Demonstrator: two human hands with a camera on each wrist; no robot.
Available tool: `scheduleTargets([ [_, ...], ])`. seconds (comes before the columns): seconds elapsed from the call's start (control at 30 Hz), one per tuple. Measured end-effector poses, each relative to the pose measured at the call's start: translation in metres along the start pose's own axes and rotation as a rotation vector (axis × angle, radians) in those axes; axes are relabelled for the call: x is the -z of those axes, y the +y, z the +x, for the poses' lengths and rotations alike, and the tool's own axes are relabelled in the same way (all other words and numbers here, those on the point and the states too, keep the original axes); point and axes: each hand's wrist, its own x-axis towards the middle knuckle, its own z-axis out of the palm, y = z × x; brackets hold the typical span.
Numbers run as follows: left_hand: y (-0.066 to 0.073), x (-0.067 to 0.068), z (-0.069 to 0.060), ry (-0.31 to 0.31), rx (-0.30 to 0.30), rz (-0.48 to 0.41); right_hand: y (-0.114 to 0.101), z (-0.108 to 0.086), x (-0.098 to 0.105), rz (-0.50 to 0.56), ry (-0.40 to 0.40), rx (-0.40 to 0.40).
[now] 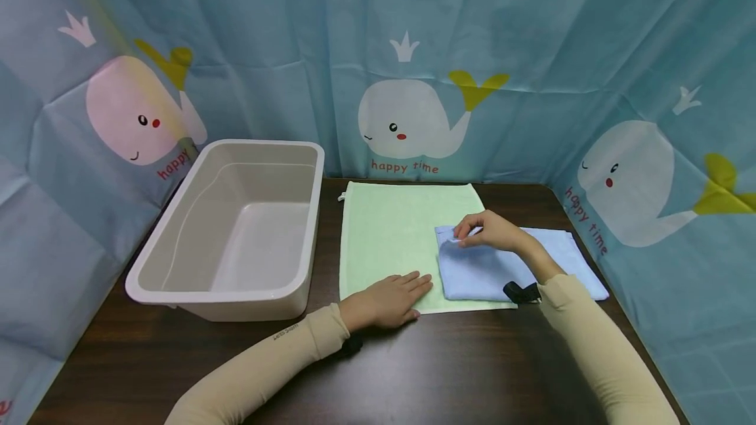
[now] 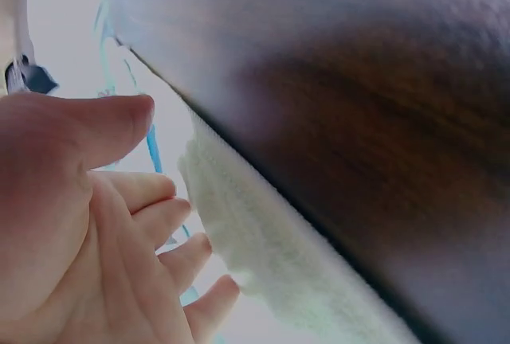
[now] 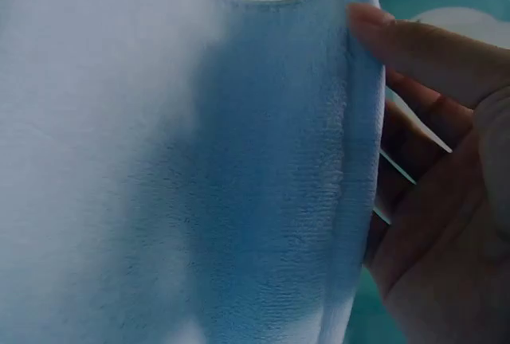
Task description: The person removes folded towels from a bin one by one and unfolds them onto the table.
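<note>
A pale green towel (image 1: 390, 235) lies spread on the table, its near right part under a blue towel (image 1: 478, 274). My left hand (image 1: 390, 299) rests with fingers extended at the green towel's near edge; in the left wrist view the left hand (image 2: 119, 232) has straight, slightly spread fingers beside the green towel (image 2: 255, 240). My right hand (image 1: 493, 231) pinches the blue towel near its far left corner. The right wrist view shows the right hand (image 3: 446, 145) with thumb and fingers on the hemmed edge of the blue towel (image 3: 263, 137), part of which is lifted.
A large light-grey plastic basin (image 1: 224, 297) stands left of the green towel, near the back of the dark wooden table (image 1: 449, 372). Blue curtains (image 1: 283, 31) with whale prints enclose the back and both sides. A small white loop (image 1: 342, 197) sticks out from the green towel's far left corner.
</note>
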Motion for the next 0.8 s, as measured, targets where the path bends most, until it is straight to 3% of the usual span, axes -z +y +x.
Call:
scheduleTargets([
  [0.17,0.0,0.001,-0.001,0.013,0.007,0.0,-0.012,-0.031,-0.008,0.058,-0.153,0.016],
  [0.57,0.008,0.006,0.006,0.053,-0.012,0.014,-0.023,-0.079,-0.051,0.15,-0.372,0.066],
  [0.8,0.012,0.006,0.011,0.067,-0.048,0.017,-0.026,-0.096,-0.073,0.193,-0.521,-0.018],
])
